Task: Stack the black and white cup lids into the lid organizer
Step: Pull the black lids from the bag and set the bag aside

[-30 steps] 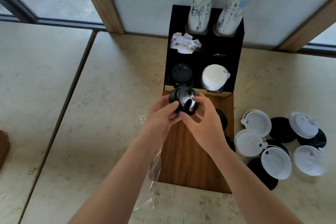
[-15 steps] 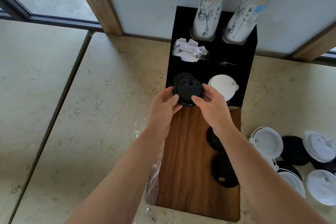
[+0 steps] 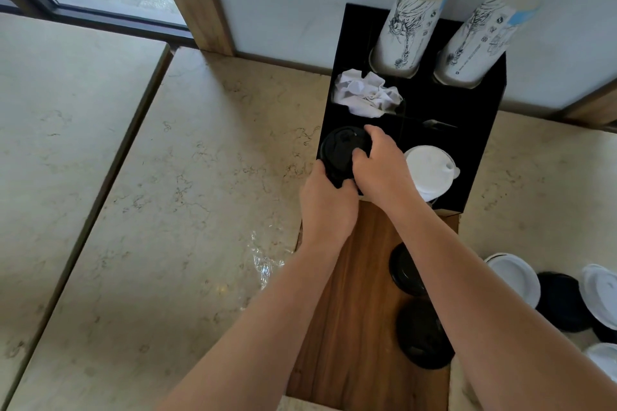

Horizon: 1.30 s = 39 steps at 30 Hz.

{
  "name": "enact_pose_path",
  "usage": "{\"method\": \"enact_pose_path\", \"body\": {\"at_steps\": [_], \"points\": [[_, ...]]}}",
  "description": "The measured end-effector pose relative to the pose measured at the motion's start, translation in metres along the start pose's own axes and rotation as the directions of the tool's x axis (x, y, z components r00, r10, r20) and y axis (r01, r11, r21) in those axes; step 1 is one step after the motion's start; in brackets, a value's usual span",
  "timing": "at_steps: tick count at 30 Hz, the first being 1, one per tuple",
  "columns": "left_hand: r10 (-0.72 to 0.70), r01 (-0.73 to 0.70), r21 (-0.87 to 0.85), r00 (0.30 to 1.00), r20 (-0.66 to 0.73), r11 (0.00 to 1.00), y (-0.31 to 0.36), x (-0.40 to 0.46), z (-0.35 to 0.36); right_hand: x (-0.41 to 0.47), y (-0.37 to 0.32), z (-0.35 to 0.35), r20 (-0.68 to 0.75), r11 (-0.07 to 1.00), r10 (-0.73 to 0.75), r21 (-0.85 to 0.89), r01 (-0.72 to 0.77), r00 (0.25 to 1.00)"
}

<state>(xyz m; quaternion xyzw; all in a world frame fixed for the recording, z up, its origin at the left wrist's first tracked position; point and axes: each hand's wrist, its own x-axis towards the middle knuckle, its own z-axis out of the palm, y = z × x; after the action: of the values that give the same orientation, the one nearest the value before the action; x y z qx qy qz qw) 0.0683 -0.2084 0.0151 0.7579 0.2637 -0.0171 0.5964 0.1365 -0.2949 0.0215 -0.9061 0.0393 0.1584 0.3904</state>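
A black lid organizer [image 3: 474,130] stands against the wall. In its front left compartment sits a black lid [image 3: 340,148], held from both sides: my left hand [image 3: 329,207] grips its near edge and my right hand [image 3: 380,167] its right edge. A stack of white lids [image 3: 429,170] fills the front right compartment. Two loose black lids [image 3: 422,334] lie on the wooden board [image 3: 350,327]. More white lids [image 3: 516,275] and black lids [image 3: 561,300] lie on the counter at the right.
Two stacks of printed paper cups [image 3: 409,20] stand in the organizer's back slots. Crumpled white paper [image 3: 365,97] fills the middle left compartment. A clear plastic wrapper [image 3: 263,260] lies left of the board. The marble counter [image 3: 167,210] stretches to the left.
Both hands carried the black lid forward from above the board's far end into the organizer's front left compartment. The camera moved closer.
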Motion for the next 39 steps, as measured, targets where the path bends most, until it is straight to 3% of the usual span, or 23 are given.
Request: {"method": "enact_pose_path", "body": {"at_steps": [9,15,23,28,31,33,35,36,37,39], "points": [[-0.081,0.058,0.149,0.985,0.153,0.987,0.004,0.01,-0.001,0.014,0.001,0.0,0.065,0.995,0.095,-0.038,-0.092,0.993],[-0.159,0.131,0.141,0.964,0.214,0.981,0.005,0.018,-0.005,0.018,0.003,0.004,0.092,0.989,0.137,-0.068,-0.131,0.986],[-0.083,0.031,0.381,0.989,0.121,0.924,-0.005,0.026,0.006,0.028,0.004,0.009,0.105,0.981,0.172,-0.106,-0.161,0.979],[-0.061,0.004,0.393,0.989,0.132,0.92,-0.001,0.018,0.002,0.022,0.002,0.005,0.089,0.98,0.172,-0.115,-0.161,0.981],[0.111,-0.128,0.27,0.991,0.076,0.954,0.005,-0.005,-0.019,0.009,-0.008,-0.003,-0.029,0.991,0.078,-0.106,-0.081,0.996],[0.173,-0.164,0.198,0.984,-0.031,0.966,-0.001,-0.031,-0.053,-0.008,-0.011,-0.01,-0.165,0.989,-0.097,-0.123,0.077,0.981],[0.142,-0.115,0.196,0.981,-0.13,0.974,-0.024,-0.061,-0.095,-0.034,-0.01,-0.013,-0.231,0.956,-0.29,-0.12,0.269,0.929],[0.084,-0.042,0.224,0.98,-0.18,0.974,-0.04,-0.077,-0.116,-0.048,-0.006,-0.009,-0.199,0.936,-0.352,-0.107,0.337,0.915],[-0.005,0.064,0.258,0.975,-0.224,0.964,-0.058,-0.091,-0.134,-0.061,0.0,-0.001,-0.126,0.929,-0.369,-0.088,0.36,0.921],[-0.229,0.303,0.279,0.936,-0.268,0.911,-0.094,-0.116,-0.161,-0.086,0.013,0.023,0.111,0.967,-0.231,-0.081,0.241,0.967]]}}
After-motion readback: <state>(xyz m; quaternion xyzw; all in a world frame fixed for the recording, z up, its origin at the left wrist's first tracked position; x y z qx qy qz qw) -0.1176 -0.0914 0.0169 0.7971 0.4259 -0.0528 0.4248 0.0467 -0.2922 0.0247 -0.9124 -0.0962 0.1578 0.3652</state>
